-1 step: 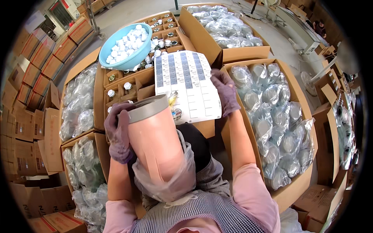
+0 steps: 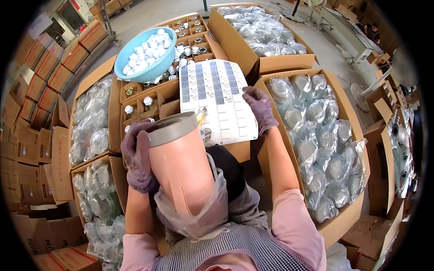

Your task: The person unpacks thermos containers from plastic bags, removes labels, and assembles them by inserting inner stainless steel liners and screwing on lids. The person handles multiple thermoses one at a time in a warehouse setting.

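A large pink mug (image 2: 181, 158) with a grey rim leans in my lap, its lower part inside a clear plastic bag (image 2: 194, 221). My left hand (image 2: 138, 156), in a purple glove, wraps the upper left side of the mug near the rim. Ahead lies a white label sheet (image 2: 226, 119), with dark printed labels in columns on its far half and bare backing nearer me. My right hand (image 2: 261, 108), also gloved, pinches at the sheet's right edge beside the last dark labels. Its fingertips partly hide what is between them.
A light blue basin (image 2: 120, 67) of white caps rests on divided cartons holding capped bottles (image 2: 148, 100). Open cartons of plastic-wrapped items stand at the right (image 2: 334, 149), far right (image 2: 262, 31) and left (image 2: 97, 113). Stacked boxes (image 2: 34, 140) line the left side.
My right hand has shifted slightly nearer and left, its fingers drawing together at the sheet's edge. The mug and my left hand have barely moved.
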`<control>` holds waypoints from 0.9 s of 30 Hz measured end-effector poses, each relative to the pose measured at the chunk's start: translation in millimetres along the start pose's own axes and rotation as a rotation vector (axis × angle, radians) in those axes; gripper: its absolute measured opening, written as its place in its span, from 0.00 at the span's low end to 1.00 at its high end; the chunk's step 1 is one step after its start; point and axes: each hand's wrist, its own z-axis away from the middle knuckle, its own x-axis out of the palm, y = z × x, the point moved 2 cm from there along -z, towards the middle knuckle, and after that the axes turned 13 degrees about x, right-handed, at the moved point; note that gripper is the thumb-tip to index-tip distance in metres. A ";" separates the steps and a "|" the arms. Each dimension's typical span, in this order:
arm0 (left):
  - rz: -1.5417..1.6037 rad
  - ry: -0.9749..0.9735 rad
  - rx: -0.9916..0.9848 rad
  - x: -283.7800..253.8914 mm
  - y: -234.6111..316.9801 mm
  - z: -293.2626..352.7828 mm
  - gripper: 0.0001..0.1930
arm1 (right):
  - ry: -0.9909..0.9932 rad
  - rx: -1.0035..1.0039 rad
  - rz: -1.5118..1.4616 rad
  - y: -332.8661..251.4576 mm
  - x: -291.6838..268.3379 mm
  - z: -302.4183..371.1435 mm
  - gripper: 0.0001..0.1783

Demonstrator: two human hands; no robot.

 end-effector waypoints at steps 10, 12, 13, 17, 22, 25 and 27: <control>0.272 -0.181 0.167 79.8 -175.1 -34.3 0.14 | -0.121 -0.346 1.283 65.5 31.9 -108.2 0.37; 0.210 -0.308 0.114 130.8 -211.7 -34.5 0.20 | -0.052 -0.480 1.232 79.8 21.2 -114.8 0.34; 0.164 -0.383 0.068 156.5 -226.9 -32.0 0.23 | -0.019 -0.530 1.170 84.3 18.6 -112.7 0.32; -0.407 -0.641 0.195 215.3 -249.3 -32.1 0.29 | 0.040 -0.603 0.986 82.8 21.0 -104.2 0.27; -0.430 -0.703 0.278 233.8 -258.3 -29.4 0.20 | 0.050 -0.542 0.934 85.8 17.8 -105.7 0.23; -0.388 -0.663 0.260 236.0 -262.3 -27.8 0.19 | 0.032 -0.482 0.847 84.1 17.5 -106.0 0.21; -0.360 -0.651 0.268 236.3 -266.7 -26.6 0.19 | 0.025 -0.364 0.799 80.6 18.4 -105.7 0.20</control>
